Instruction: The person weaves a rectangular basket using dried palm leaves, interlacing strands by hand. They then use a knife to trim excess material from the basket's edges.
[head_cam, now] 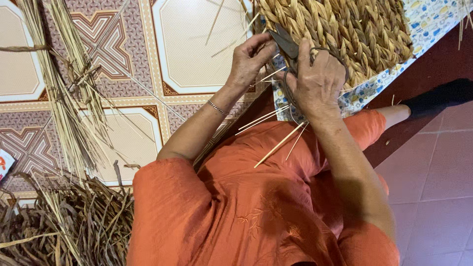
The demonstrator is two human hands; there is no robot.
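A braided straw mat (pixel 345 29) rests across my lap on a patterned blue and white cloth (pixel 423 24). My right hand (pixel 318 83) grips dark scissors (pixel 287 43), whose blades point at the mat's near edge. Beside the blade tips, my left hand (pixel 251 59), which wears a thin bracelet, pinches a straw strand at that same edge. Thin pale straw sticks (pixel 276 145) lie loose on my orange clothing below the hands.
A long bundle of pale dried reeds (pixel 69 98) lies on the patterned tile floor (pixel 197 39) at left. A heap of dark dried fibres (pixel 59 226) fills the bottom left. Plain red tiles (pixel 433 177) lie to the right. A small packet (pixel 5 165) shows at the left edge.
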